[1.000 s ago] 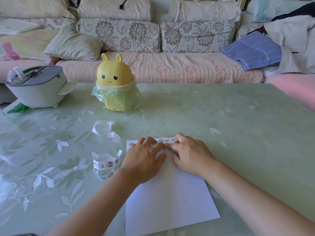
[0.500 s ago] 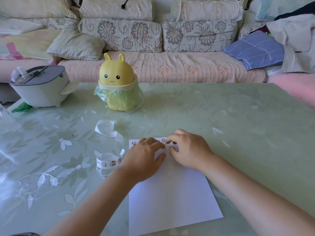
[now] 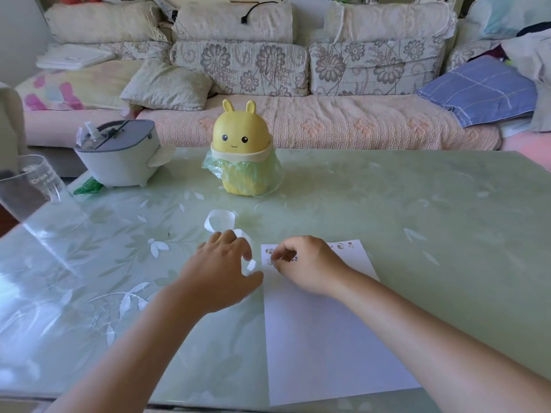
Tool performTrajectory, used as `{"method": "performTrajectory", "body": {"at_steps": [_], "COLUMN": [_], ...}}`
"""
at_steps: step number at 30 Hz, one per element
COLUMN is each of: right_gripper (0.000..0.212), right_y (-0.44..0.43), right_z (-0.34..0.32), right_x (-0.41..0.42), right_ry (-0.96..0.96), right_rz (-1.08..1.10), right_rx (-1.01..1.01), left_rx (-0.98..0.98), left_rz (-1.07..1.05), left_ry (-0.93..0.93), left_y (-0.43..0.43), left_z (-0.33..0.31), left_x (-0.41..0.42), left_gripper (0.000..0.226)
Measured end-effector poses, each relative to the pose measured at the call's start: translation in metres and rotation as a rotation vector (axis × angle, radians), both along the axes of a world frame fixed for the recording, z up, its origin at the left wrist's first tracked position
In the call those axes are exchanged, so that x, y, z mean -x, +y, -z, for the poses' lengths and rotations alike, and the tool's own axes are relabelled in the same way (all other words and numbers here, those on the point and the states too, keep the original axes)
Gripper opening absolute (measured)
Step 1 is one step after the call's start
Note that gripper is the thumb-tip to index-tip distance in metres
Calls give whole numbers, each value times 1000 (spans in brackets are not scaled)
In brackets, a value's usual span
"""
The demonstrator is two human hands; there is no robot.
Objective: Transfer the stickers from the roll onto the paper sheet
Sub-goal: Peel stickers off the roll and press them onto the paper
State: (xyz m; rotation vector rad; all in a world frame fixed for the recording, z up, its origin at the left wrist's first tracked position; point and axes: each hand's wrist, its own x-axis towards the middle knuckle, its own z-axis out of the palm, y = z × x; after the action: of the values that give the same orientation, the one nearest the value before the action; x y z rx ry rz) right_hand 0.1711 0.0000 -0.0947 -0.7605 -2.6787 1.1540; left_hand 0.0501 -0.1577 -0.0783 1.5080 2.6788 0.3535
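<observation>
Right hand (image 3: 301,263): fingertips pinched together on the paper sheet (image 3: 328,332), sticker unclear | left hand (image 3: 222,271): spread open over hidden roll | Risk: sheet unpinned, may shift; sticker crooked.

The clear plastic cup (image 3: 28,186) at the left edge of the table (image 3: 387,210) has white letters printed on its side. They look like they start with "Drink", but they are too blurry to be sure. The small stickers (image 3: 346,245) along the far edge of the paper sheet (image 3: 328,338) show tiny pictures, and no words or numbers can be read on them.
</observation>
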Motion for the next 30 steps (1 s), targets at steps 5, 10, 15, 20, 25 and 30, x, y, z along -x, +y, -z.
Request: {"method": "performTrajectory", "body": {"at_steps": [5, 10, 15, 20, 25, 30], "right_gripper": [10, 4, 9, 9, 7, 12], "right_y": [-13, -21, -25, -26, -24, -18], "right_z": [0, -5, -13, -17, -21, -24], "right_x": [12, 16, 19, 20, 15, 13], "right_ry": [15, 137, 312, 363, 333, 317], "right_rz": [-2, 24, 47, 62, 48, 11], "right_rx": [45, 171, 253, 213, 195, 173], "left_rx": [-4, -203, -409, -498, -542, -505], "left_rz": [5, -119, -193, -167, -121, -90], "left_ry": [22, -269, -638, -815, -815, -707], "left_y": [-9, -14, -12, -12, -9, -6], "left_z": [4, 1, 0, -4, -5, -4], "left_x": [5, 10, 13, 9, 8, 10], "left_gripper": [17, 13, 23, 18, 14, 13]}}
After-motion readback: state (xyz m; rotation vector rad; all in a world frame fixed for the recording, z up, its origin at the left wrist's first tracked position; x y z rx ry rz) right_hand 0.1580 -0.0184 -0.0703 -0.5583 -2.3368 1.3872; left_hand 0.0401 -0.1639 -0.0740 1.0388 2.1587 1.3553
